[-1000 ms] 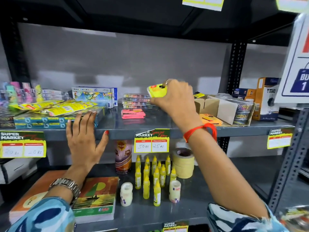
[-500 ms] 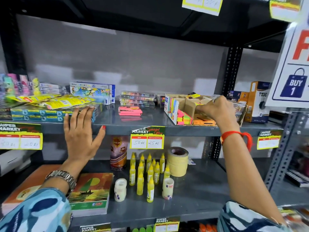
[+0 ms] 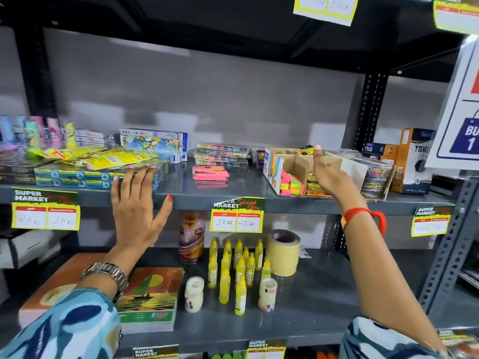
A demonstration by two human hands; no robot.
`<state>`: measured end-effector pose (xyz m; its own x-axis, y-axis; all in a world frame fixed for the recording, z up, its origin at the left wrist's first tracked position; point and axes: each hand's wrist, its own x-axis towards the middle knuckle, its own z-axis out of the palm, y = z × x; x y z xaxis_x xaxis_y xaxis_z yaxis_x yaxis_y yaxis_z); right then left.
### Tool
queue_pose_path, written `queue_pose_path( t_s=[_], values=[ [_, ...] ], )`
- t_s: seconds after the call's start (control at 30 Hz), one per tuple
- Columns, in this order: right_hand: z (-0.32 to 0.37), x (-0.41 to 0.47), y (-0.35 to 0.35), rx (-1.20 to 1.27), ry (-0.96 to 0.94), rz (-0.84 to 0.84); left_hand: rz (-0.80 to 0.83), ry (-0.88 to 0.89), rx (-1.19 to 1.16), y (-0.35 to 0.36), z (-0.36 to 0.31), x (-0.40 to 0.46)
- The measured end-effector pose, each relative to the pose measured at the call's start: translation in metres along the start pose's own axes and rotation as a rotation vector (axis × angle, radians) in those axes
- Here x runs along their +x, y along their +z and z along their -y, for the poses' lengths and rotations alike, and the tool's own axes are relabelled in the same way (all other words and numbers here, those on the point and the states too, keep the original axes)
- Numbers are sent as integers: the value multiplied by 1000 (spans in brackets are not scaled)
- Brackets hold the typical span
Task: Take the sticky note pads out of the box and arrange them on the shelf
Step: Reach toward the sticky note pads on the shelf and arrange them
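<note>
An open cardboard box (image 3: 271, 169) stands on the middle shelf (image 3: 241, 189), right of centre. Neon pink, green and orange sticky note pads (image 3: 293, 184) are stacked inside it. A small yellow pad (image 3: 305, 150) rests at the box's back edge. A low stack of pink pads (image 3: 210, 173) lies on the shelf to the left of the box. My right hand (image 3: 328, 174) reaches into the box with its back toward me and the thumb up; its fingers are hidden. My left hand (image 3: 137, 206) lies flat and spread on the shelf's front edge.
Blue flat packs with yellow packets (image 3: 98, 164) touch my left fingertips. Clear cases (image 3: 221, 155) sit behind the pink pads. Bags of rubber bands (image 3: 375, 174) and orange boxes (image 3: 412, 161) stand right of the box. Glue bottles (image 3: 238, 268), tape rolls (image 3: 283, 252) and notebooks (image 3: 150, 299) are on the shelf below.
My right hand, which held a yellow pad above the shelf left of the box, has moved right and into the box; that pad is out of sight. My left hand stays put.
</note>
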<state>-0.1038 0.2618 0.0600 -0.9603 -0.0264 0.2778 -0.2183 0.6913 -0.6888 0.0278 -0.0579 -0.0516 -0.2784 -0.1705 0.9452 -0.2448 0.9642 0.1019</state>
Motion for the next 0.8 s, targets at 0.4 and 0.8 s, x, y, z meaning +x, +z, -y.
queue_pose_path(
  t_s=[0.4,0.8],
  values=[
    [105,-48,72,-147,-615,-103,10,10,21,1,2,1],
    [156,-8,161,-290,-263,209,-12,25,15,5,4,0]
  ],
)
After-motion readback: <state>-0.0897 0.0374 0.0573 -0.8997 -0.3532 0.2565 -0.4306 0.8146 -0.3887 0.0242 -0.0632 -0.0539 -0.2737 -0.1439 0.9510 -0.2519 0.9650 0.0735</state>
